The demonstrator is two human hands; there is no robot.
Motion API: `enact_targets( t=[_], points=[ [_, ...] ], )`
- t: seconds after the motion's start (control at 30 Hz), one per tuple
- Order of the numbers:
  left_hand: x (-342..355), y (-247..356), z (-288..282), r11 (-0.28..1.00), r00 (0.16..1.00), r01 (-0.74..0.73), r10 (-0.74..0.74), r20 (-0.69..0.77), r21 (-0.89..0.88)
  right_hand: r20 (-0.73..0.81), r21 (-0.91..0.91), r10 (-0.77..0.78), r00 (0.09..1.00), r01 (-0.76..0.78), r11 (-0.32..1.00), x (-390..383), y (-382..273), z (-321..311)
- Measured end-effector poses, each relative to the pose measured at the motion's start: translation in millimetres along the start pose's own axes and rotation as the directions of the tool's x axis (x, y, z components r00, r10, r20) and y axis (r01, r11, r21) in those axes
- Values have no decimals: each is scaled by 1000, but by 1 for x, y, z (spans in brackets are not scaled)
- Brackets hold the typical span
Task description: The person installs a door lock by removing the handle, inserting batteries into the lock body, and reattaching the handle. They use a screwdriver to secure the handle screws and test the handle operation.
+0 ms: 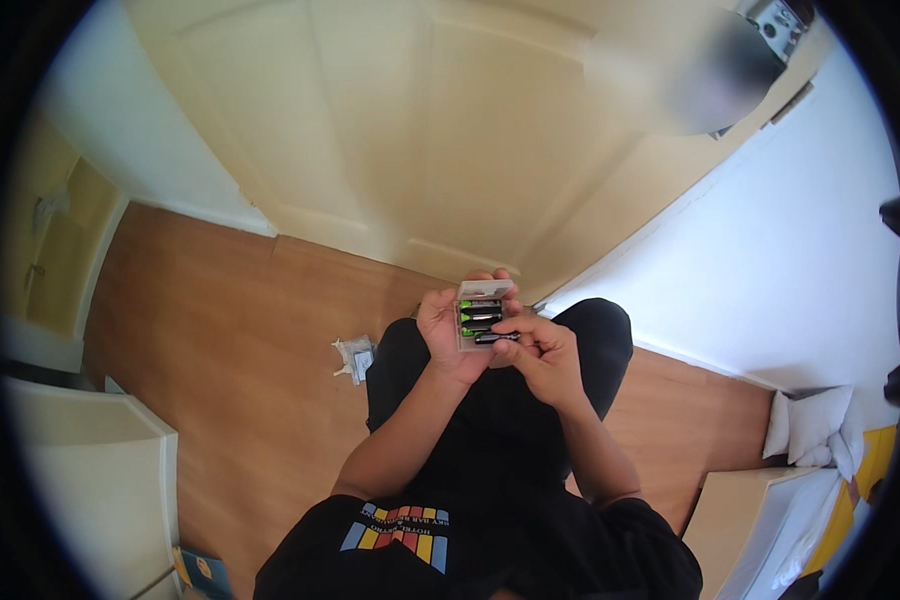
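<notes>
A clear plastic battery case (460,335) lies in my left hand (440,325), its lid raised at the far side. Fingers of that hand wrap round the case from behind and beside it. Several black and green batteries (481,311) lie side by side inside. At the near end of the case, my right hand (545,355) pinches one dark battery (490,338) between thumb and fingertips. Whether this battery rests fully in the case or is partly lifted, I cannot tell.
A crumpled clear plastic bag (355,355) lies on the brown wooden floor (240,340) left of my knee. A cream panelled door (370,130) stands ahead. White cabinets (90,470) are at the left; white pillows (820,425) and a box (730,500) sit at the right.
</notes>
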State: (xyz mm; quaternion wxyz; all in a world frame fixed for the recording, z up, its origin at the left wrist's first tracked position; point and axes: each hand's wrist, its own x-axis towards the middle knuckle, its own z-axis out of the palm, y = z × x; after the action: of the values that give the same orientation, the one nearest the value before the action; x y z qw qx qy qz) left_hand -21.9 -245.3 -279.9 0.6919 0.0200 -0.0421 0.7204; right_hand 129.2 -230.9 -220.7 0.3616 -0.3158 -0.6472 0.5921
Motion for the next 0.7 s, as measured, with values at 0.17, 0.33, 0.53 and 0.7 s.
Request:
enact_targets(
  t=[0.17, 0.33, 0.53, 0.7],
  points=[
    [6, 2, -4, 994, 998, 47, -50, -25, -98, 107, -64, -52, 993, 59, 996, 9, 19, -3],
    [6, 0, -2, 996, 998, 54, -55, -19, -72, 41, -15, 48, 998, -47, 999, 6, 23, 1],
    [5, 4, -8, 998, 999, -29, 27, 29, 54, -14, 553, 286, 958, -231, 800, -3, 31, 15],
    [0, 12, -23, 963, 995, -83, 66, 73, 257, 306, 515, 445, 842, -539, 666, -14, 36, 7]
  ],
)
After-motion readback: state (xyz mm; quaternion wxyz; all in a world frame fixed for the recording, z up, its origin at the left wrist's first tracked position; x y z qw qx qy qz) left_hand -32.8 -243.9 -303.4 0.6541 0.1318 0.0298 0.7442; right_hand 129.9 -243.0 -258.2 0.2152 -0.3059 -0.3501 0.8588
